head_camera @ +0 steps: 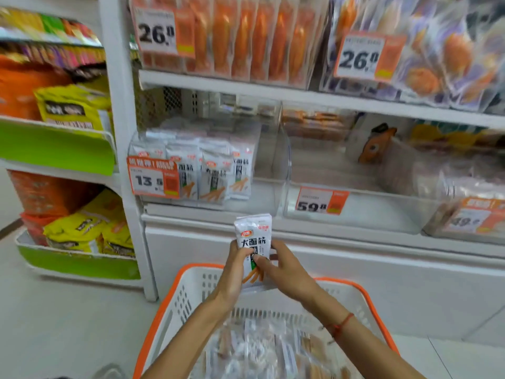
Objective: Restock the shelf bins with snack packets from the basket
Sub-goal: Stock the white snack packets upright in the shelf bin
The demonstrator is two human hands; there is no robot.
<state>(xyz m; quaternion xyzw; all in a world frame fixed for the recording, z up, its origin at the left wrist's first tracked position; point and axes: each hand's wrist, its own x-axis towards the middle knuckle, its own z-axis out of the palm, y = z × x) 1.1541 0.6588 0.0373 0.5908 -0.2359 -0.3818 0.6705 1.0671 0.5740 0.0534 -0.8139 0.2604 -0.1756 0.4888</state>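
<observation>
Both hands hold a small stack of white snack packets (pixel 253 236) upright above the basket. My left hand (pixel 234 272) grips the stack's left side and my right hand (pixel 284 269) pinches its right side and front. The white basket with an orange rim (pixel 164 305) stands below, with several clear-wrapped packets (pixel 262 348) in it. Straight ahead on the shelf is a clear bin (pixel 270 160) with matching white packets (pixel 210 170) standing in its left part; its right part is bare.
A second clear bin (pixel 363 203) with a 59.8 price tag lies to the right. The upper shelf (pixel 246 83) carries orange packets. A green-fronted rack (pixel 62 154) with yellow and orange bags stands at the left. The white shelf post (pixel 131 187) separates them.
</observation>
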